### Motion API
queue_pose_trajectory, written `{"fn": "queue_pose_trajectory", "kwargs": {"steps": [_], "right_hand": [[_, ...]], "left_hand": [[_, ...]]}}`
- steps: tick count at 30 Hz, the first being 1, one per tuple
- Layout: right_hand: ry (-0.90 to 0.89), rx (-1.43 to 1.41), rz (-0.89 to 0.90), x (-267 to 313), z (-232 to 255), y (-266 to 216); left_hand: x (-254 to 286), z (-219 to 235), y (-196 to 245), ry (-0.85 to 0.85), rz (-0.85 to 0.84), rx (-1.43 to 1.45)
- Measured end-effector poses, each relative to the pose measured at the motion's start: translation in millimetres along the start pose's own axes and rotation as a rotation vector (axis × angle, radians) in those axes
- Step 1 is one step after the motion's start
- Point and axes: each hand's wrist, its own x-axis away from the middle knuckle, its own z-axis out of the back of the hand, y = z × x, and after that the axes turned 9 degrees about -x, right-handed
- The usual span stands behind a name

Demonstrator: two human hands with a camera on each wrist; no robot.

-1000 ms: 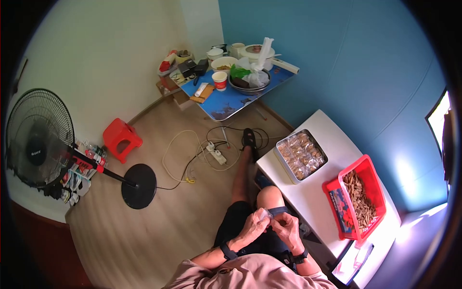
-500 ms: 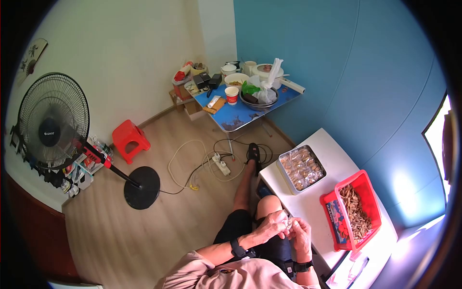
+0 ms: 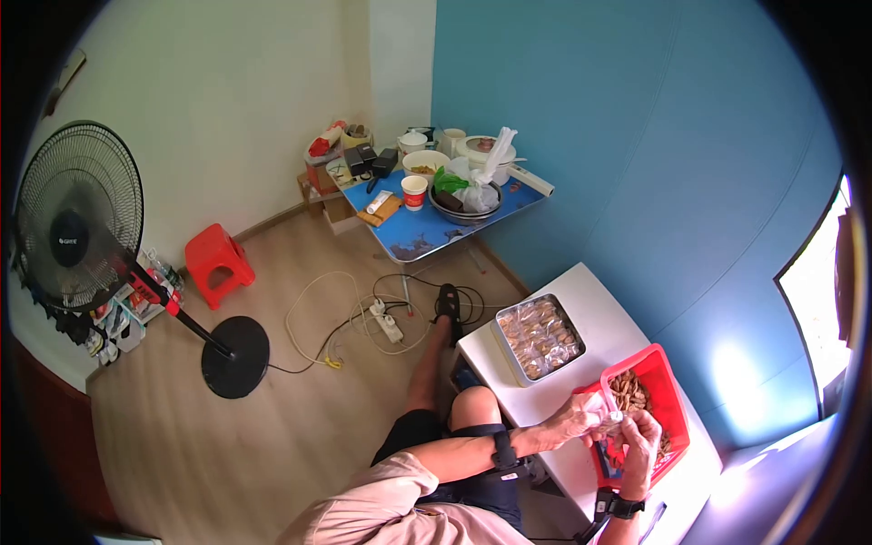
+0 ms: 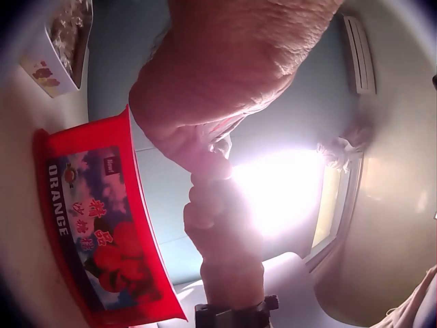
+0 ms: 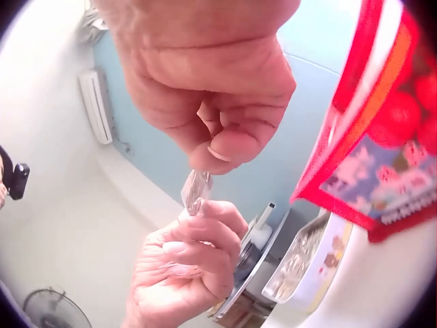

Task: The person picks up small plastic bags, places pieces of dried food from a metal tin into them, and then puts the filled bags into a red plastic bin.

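A blue wall rises beside wood-look flooring.

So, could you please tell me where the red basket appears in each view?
Head: the red basket is right of centre in the lower half, partly hidden.
Left wrist: the red basket is on the left side, printed wall towards the camera.
Right wrist: the red basket is at the upper right, cut off by the edge.
Shared landmark: the tin, upper left of the basket in head, top left in left wrist, lower right in right wrist.
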Motion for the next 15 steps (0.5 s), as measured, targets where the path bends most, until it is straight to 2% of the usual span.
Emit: {"fn": "queue_pose_trajectory", "kwargs": {"steps": [2, 3, 5, 6, 7, 8, 10, 11, 12, 14, 15], "right_hand": [[-0.046, 0.048, 0.13, -18.8, 32.0, 7.2], [-0.004, 0.162, 0.195, -26.7, 42.7, 8.5], [0.043, 0.114, 0.184, -39.9, 58.9, 5.9], [0.067, 0.115, 0.171, -45.4, 63.2, 3.7], [0.038, 0.107, 0.158, -49.3, 64.5, -2.5], [0.033, 0.114, 0.155, -55.2, 67.8, -1.9], [0.133, 0.392, 0.285, -72.8, 89.3, 6.5], [0.181, 0.545, 0.349, -85.7, 109.6, 17.1], [0.171, 0.547, 0.347, -88.5, 105.1, 12.4], [0.172, 0.842, 0.564, -87.8, 84.6, -6.3], [0.142, 0.974, 0.519, -84.9, 75.7, -5.5]], "left_hand": [[-19.6, -8.5, 5.8, 0.005, -0.007, 0.026], [-32.9, -12.4, 0.5, 0.012, -0.021, 0.083], [-65.6, -22.5, -16.9, 0.03, -0.048, 0.088], [-69.7, -24.0, -11.9, 0.043, -0.073, 0.086], [-71.6, -28.3, -8.2, 0.053, 0.001, 0.192], [-71.1, -30.0, -5.6, 0.056, -0.002, 0.2], [-71.8, -28.5, -1.0, 0.005, -0.07, 0.193], [-78.8, -31.6, -10.0, 0.088, -0.02, 0.148], [-82.4, -30.9, -19.7, 0.097, -0.023, 0.153], [-86.8, -25.1, -36.7, 0.055, -0.077, 0.299], [-86.3, -20.5, -41.9, 0.055, -0.05, 0.274]]}}
